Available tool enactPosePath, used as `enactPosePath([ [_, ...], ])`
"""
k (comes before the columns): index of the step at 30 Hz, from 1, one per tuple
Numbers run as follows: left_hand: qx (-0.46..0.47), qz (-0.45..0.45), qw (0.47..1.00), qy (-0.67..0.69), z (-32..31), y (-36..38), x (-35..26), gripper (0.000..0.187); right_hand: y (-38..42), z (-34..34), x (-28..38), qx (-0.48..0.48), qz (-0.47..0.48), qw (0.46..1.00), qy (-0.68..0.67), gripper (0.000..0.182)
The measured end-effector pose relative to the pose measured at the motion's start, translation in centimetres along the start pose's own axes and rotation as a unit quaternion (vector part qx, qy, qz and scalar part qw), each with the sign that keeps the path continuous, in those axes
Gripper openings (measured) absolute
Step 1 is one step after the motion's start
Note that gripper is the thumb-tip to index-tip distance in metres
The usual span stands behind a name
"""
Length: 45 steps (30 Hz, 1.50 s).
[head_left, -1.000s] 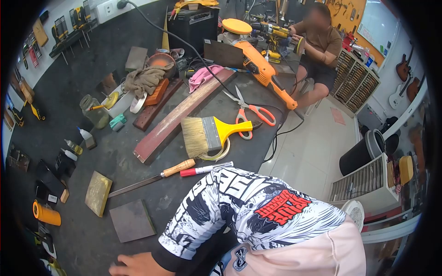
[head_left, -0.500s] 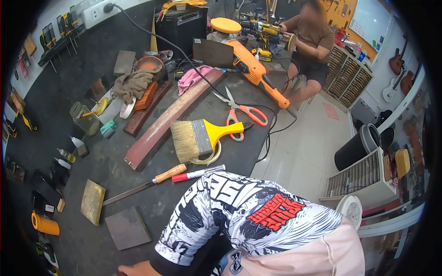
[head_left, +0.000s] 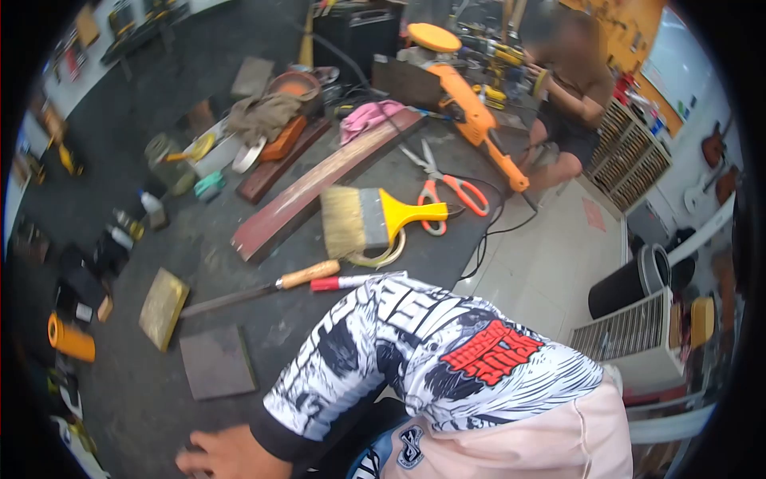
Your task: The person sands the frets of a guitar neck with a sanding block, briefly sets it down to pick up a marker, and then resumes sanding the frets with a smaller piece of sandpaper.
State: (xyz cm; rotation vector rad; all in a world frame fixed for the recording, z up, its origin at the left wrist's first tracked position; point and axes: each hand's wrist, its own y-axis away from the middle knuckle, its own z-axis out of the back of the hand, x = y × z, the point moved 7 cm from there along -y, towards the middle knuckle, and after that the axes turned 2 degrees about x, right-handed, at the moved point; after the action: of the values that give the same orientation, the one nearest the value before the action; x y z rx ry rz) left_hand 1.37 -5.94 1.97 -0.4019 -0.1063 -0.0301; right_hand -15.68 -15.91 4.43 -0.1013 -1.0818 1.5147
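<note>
At the bottom left of the view, my right hand [head_left: 227, 453] is low over the dark tabletop, partly cut off by the frame's lower edge. Its fingers are apart, and nothing shows in them. A flat dark square block [head_left: 215, 363] lies nearest to it. Beyond that are a yellowish block [head_left: 164, 310] and a long file [head_left: 239, 300] with a wooden handle. A red and white marker [head_left: 351, 282] lies by my printed sleeve [head_left: 319, 375]. Farther up are a wide yellow-handled brush [head_left: 375, 219] and orange-handled scissors [head_left: 451, 191]. My left hand is out of view.
A reddish wooden beam [head_left: 319, 188] lies across the table [head_left: 231, 255]. An orange power polisher [head_left: 471, 116] with a black cord lies behind the scissors. Glue bottles and a jar [head_left: 163, 156] stand at left. Another person [head_left: 570, 88] sits at the far right, holding a tool.
The view has shifted, so most table items sit farther right. My right hand shows more fully, with fingers apart; before, it was mostly below the frame. The image is blurrier now.
</note>
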Motion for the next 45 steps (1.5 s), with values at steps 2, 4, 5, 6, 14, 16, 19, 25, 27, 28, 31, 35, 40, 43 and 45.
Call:
enactPosePath([
  [2, -0.030, -0.027, 0.999, 0.008, 0.7, -0.2, -0.8, 0.073, 0.0, 0.9, -0.8, -0.011, -0.041, 0.999, -0.023, 0.068],
  [4, -0.032, -0.025, 0.999, 0.004, 1.2, -0.4, -1.4, 0.077, -0.1, 1.6, -1.7, 0.006, -0.099, 0.994, -0.035, 0.071],
  [5, -0.033, -0.020, 0.999, 0.014, 1.5, -0.5, -1.7, 0.078, 0.0, 1.9, -1.2, 0.017, -0.098, 0.994, -0.040, 0.070],
  [6, -0.050, -0.022, 0.998, 0.033, 1.3, -0.4, -1.3, 0.075, -0.1, 1.9, -0.8, 0.011, -0.084, 0.995, -0.050, 0.069],
  [14, -0.029, -0.004, 0.999, 0.023, 1.0, 0.1, -1.6, 0.073, -1.0, 3.0, -1.2, -0.070, -0.035, 0.996, -0.042, 0.066],
  [16, -0.048, -0.001, 0.999, 0.017, 1.2, 0.0, -1.6, 0.073, -1.2, 3.5, -0.6, -0.035, -0.035, 0.998, -0.048, 0.066],
  [19, -0.053, -0.002, 0.997, 0.056, 1.5, -0.3, -1.4, 0.072, -1.4, 3.4, -0.3, -0.028, -0.050, 0.997, -0.047, 0.067],
  [25, -0.059, -0.008, 0.998, 0.024, 2.0, -0.3, -1.6, 0.071, -1.2, 3.2, -1.0, -0.028, -0.052, 0.997, -0.050, 0.067],
  [27, -0.060, -0.013, 0.998, 0.026, 1.8, -0.5, -1.8, 0.070, -0.9, 3.2, -1.1, -0.033, -0.046, 0.997, -0.053, 0.067],
  [28, -0.056, -0.014, 0.998, 0.022, 1.8, -0.4, -1.8, 0.070, -0.8, 3.0, -1.1, -0.039, -0.039, 0.997, -0.055, 0.066],
  [31, -0.033, -0.010, 0.999, 0.013, 2.0, -0.4, -1.7, 0.069, -0.4, 3.2, -1.0, -0.042, -0.046, 0.995, -0.076, 0.063],
  [35, -0.024, -0.020, 0.998, 0.059, 0.7, -0.3, -1.3, 0.069, -0.1, 3.1, -2.3, -0.044, -0.064, 0.994, -0.071, 0.063],
  [40, -0.022, -0.024, 0.996, 0.079, 0.6, -0.2, -0.7, 0.071, -0.3, 2.7, -2.5, -0.053, -0.048, 0.995, -0.064, 0.064],
  [43, -0.017, -0.019, 0.999, 0.027, 1.7, -0.5, -1.9, 0.072, -0.1, 3.1, -2.8, -0.057, -0.062, 0.993, -0.081, 0.069],
  [45, -0.020, -0.020, 0.999, 0.027, 2.0, -0.5, -2.0, 0.073, -0.3, 3.1, -3.5, -0.058, -0.087, 0.988, -0.113, 0.067],
])
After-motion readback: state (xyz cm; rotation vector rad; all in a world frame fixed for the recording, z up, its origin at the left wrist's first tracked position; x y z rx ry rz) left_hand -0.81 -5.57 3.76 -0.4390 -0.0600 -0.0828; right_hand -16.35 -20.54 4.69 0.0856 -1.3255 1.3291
